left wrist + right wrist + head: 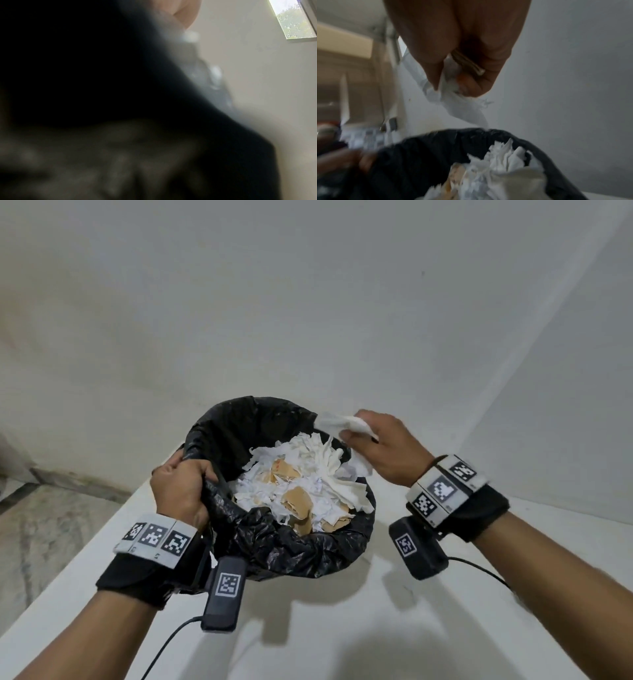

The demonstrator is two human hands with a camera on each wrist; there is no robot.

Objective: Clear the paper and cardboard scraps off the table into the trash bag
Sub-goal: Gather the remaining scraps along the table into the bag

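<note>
A black trash bag (270, 539) sits on the white table (342, 628), its mouth open and heaped with white paper scraps (308, 470) and brown cardboard pieces (298, 499). My left hand (181, 484) grips the bag's left rim and holds it up. My right hand (380, 443) hovers over the bag's far right rim and pinches a crumpled white paper scrap (342, 422). In the right wrist view the fingers (471, 81) clamp that paper scrap (462, 108) just above the bag (419, 155). The left wrist view is dark and blurred by the bag's plastic (85, 67).
Plain white walls (308, 302) stand close behind the bag and to the right. The table's left edge (85, 559) drops to a stone floor (44, 525). Cables run from both wrist cameras across the near tabletop.
</note>
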